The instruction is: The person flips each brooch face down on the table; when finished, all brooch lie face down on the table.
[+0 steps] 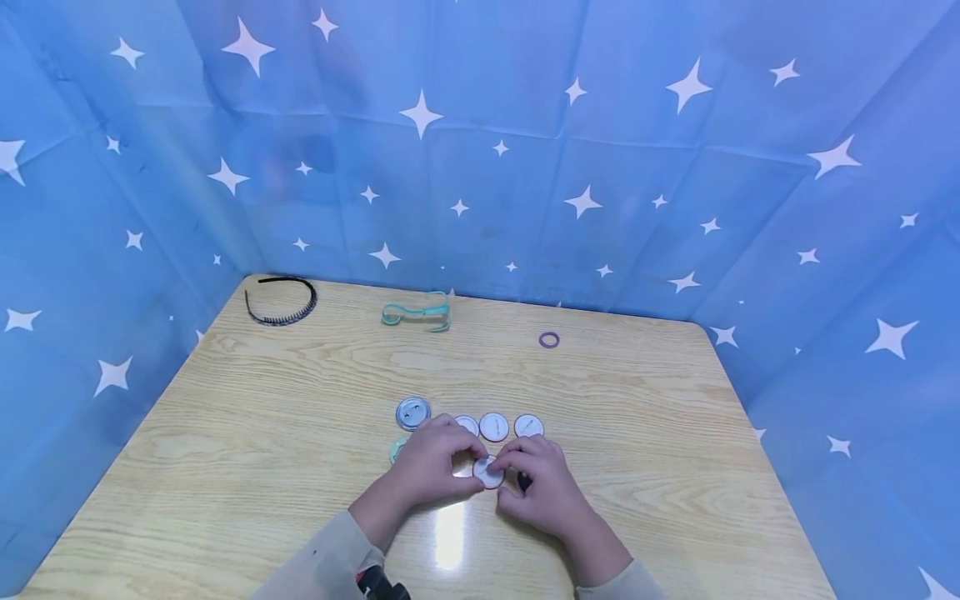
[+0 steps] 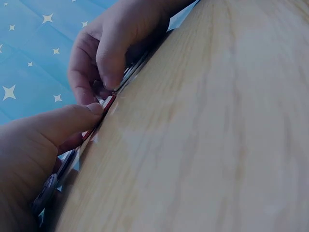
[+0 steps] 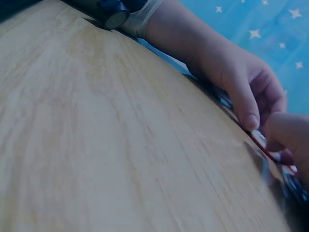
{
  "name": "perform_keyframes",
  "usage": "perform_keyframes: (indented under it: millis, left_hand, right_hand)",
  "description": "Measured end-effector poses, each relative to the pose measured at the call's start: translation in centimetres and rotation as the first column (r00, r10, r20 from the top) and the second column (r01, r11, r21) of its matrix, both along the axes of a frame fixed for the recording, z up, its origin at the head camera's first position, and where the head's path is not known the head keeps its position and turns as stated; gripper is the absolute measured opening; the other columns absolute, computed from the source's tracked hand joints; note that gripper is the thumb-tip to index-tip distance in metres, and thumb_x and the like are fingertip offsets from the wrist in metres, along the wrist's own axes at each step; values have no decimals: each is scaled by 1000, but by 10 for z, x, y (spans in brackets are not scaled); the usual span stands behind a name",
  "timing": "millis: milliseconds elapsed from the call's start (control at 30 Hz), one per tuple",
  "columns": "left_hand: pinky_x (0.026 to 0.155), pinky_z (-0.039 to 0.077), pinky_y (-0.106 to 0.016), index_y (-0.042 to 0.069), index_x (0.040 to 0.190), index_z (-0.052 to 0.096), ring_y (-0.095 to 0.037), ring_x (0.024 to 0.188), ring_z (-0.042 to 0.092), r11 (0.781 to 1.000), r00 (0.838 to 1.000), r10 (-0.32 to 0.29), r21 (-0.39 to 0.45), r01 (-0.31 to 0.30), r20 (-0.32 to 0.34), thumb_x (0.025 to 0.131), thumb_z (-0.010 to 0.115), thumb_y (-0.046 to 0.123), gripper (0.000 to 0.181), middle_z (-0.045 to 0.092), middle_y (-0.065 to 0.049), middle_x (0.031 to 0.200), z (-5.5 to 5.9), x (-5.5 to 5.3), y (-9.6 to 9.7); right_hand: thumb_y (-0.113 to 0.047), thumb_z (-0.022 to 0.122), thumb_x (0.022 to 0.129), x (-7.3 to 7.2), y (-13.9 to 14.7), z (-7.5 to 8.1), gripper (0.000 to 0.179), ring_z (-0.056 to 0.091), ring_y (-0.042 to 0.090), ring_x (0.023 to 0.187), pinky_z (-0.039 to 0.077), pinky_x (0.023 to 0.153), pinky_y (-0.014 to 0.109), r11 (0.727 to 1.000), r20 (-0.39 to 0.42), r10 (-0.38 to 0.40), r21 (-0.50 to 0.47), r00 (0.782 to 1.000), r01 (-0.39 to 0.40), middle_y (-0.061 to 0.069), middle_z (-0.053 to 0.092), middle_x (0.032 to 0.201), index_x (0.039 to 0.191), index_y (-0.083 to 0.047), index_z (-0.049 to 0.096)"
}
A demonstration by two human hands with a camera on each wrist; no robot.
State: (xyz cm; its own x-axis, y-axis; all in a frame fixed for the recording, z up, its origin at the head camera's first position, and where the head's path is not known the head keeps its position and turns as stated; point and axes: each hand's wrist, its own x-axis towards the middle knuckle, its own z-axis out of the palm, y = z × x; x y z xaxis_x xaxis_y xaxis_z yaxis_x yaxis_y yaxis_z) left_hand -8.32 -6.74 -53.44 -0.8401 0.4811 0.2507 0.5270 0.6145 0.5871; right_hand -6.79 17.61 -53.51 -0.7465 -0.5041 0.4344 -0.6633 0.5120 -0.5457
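A round pin-back badge (image 1: 488, 472) with a white back and red rim lies pin side up on the table. My left hand (image 1: 438, 458) pinches its left side between thumb and forefinger. On its right side, my right hand (image 1: 543, 487) has its curled forefinger on the back and its thumb at the near edge. The left wrist view shows both thumbs at the red rim. Behind the hands lie white-backed badges (image 1: 493, 427), one partly hidden by the left hand. A dark badge (image 1: 523, 481) sits beneath the right fingers, mostly covered.
Left of the hands are a silver-backed badge (image 1: 413, 412) and a partly covered mint-green one (image 1: 397, 448). Along the table's far side lie a black toothed headband (image 1: 288, 318), a teal looped item (image 1: 420, 312) and a purple ring (image 1: 549, 339). A starry blue curtain (image 1: 465, 150) surrounds the table.
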Motion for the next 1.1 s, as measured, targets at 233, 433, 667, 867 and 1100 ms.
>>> perform_keyframes:
  millis: [233,433,667,867,1100]
  left_hand:
    - [89,47,-33,27,97,79,-6,97,58,995,998,26,102,-20,-56,86,86,29,13,71,21,96,-2,0,-1]
    - [85,48,-32,24,92,78,-7,91,60,981,990,35,193,-8,-139,86,82,16,11,73,18,93,-5,-2,-1]
    - [82,50,-30,16,101,78,-7,88,61,957,990,95,285,-62,-103,91,76,12,11,70,16,94,-1,-1,-1]
    - [85,52,-35,13,110,75,-9,91,63,945,984,145,310,-106,-106,98,70,14,14,70,9,96,1,1,-3]
    - [86,54,-36,15,107,75,-12,97,64,953,978,179,266,-146,-105,96,72,14,11,72,7,102,0,2,-16]
  right_hand:
    - [1,72,62,-2,2,-1,42,59,14,106,40,96,52,1000,2,9,18,1000,-9,-8,70,110,95,-24,78]
    - [3,71,64,-3,-1,-2,39,60,15,102,42,94,52,1000,-36,-14,12,999,14,-8,71,106,92,-24,77]
    - [1,74,67,-4,-3,0,33,58,13,99,40,89,45,999,-64,-44,6,997,44,-9,71,102,90,-23,76]
    - [-5,72,69,-6,-9,-2,27,59,13,95,41,86,43,999,-160,-35,-41,987,29,-10,71,101,89,-23,76]
    - [-11,72,72,-6,-23,-1,19,61,16,94,42,85,44,999,-281,-21,-50,959,7,-7,72,100,86,-22,76]
